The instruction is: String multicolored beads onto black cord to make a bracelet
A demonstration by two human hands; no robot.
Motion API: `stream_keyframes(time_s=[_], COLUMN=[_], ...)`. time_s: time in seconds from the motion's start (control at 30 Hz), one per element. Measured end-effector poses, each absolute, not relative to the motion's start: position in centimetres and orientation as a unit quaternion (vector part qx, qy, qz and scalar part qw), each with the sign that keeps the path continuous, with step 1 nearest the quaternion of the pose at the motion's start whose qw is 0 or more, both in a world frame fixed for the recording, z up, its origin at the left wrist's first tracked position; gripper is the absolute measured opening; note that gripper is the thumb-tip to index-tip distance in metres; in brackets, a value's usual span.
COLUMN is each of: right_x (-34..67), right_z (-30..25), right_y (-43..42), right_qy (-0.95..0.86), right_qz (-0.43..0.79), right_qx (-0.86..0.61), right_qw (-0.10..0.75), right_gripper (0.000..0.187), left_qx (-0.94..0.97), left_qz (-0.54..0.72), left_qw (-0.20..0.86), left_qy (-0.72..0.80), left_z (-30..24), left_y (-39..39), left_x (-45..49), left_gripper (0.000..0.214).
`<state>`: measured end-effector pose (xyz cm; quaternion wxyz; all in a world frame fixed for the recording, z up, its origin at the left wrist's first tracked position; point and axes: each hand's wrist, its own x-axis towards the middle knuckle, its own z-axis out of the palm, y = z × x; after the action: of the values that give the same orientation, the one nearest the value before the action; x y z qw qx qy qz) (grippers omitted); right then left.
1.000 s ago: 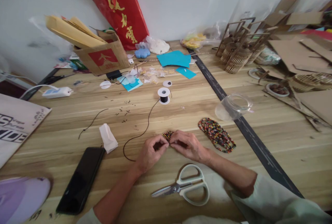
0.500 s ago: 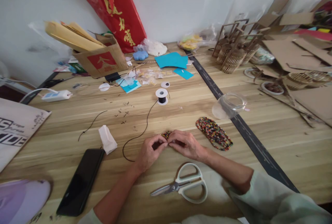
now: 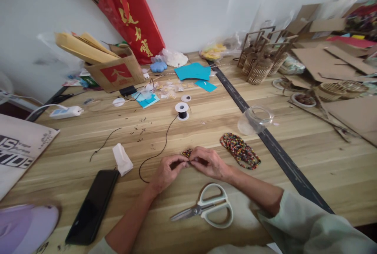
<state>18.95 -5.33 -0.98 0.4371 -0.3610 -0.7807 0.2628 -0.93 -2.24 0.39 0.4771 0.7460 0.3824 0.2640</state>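
My left hand and my right hand meet at the middle of the wooden table, fingertips pinched together. Between them sits a small cluster of multicoloured beads on a thin black cord. The cord curves away to a white spool further back. Both hands are closed on the beaded cord. A pile of finished beaded strands lies just right of my right hand. White-handled scissors lie near the front edge, below my hands.
A black phone and crumpled tissue lie at the left. A clear plastic jar lies on its side by a dark strip. Cardboard box, red bag, blue paper, wooden baskets and cardboard sheets crowd the back.
My hands stay pinched at the beads in the same spot. Only the view has shifted slightly.
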Motion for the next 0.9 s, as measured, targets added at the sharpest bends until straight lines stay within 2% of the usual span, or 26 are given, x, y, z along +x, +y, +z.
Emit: stream_keyframes(time_s=[0.4,0.9], right_x=[19.0,18.9], right_z=[-1.44,-0.78], right_y=[-5.35,-5.3], right_qy=[-0.781,-0.784], right_qz=[0.275,0.271], right_qx=[-0.361,-0.359], right_qw=[0.429,0.427], right_gripper=[0.005,0.009], left_qx=[0.695,0.738], left_qz=[0.265,0.243], left_qw=[0.542,0.478], left_qy=[0.39,0.41], left_z=[0.09,0.27], left_y=[-2.38,-2.3], left_x=[-0.58,-0.59], left_gripper=[0.017,0.014])
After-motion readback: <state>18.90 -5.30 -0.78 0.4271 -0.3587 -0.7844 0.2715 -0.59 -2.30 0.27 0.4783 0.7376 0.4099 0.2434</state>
